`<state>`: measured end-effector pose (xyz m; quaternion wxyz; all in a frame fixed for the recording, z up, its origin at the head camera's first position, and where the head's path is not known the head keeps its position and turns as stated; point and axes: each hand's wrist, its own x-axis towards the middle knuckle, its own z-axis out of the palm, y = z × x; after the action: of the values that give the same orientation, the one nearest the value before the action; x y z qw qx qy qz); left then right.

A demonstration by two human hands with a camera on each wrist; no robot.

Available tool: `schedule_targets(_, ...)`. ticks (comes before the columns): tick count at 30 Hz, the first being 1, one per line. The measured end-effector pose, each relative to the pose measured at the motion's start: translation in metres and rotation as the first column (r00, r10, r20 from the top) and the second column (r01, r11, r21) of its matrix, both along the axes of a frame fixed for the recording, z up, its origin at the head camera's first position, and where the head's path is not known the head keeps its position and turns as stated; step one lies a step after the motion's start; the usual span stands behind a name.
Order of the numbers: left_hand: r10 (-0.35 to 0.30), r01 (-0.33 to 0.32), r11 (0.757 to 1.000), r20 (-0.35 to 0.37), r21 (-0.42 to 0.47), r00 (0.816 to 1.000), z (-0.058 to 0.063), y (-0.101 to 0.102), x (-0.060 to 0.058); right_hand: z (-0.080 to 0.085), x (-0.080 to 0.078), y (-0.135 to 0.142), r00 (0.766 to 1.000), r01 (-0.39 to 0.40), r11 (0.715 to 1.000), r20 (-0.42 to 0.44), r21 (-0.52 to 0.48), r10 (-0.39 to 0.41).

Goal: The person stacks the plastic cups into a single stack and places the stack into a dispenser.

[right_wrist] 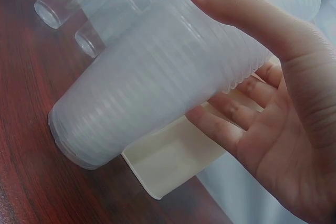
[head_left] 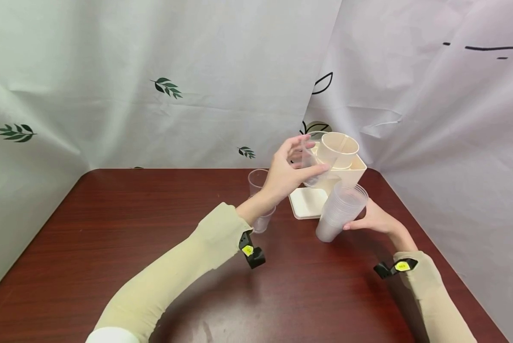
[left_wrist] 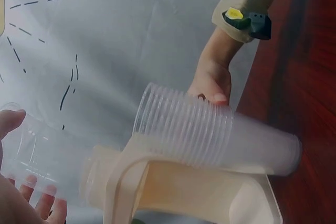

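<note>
My left hand (head_left: 284,169) holds a single clear plastic cup (head_left: 313,180), fingers and thumb around its sides, beside the round collar on a cream-coloured dispenser (head_left: 354,175). In the left wrist view that cup (left_wrist: 44,148) looks see-through and faint. Lower and to the right, my right hand (head_left: 375,220) grips a tall stack of nested clear plastic cups (head_left: 339,214). The stack leans, with its rims up and to the right, in front of the dispenser. In the right wrist view the thumb lies over the stack (right_wrist: 136,82) and the fingers pass beneath it.
Two clear cups stand near my left forearm: one farther back (head_left: 256,178), another nearer (head_left: 263,223) and partly hidden by the wrist. The dispenser's flat base (head_left: 306,204) rests on the dark red wooden table (head_left: 153,228). Pale printed curtains (head_left: 213,71) enclose the back and right.
</note>
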<state>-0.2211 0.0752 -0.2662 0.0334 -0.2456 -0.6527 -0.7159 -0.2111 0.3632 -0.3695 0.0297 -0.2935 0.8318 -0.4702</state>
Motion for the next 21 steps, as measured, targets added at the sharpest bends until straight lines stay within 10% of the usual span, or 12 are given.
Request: schedule_targets(21,-0.056,0.057,0.998,-0.020,0.036,0.998,0.000,0.040,0.011,0.002,-0.001,-0.001,1.000,-0.027,0.999,-0.008,-0.038,0.027)
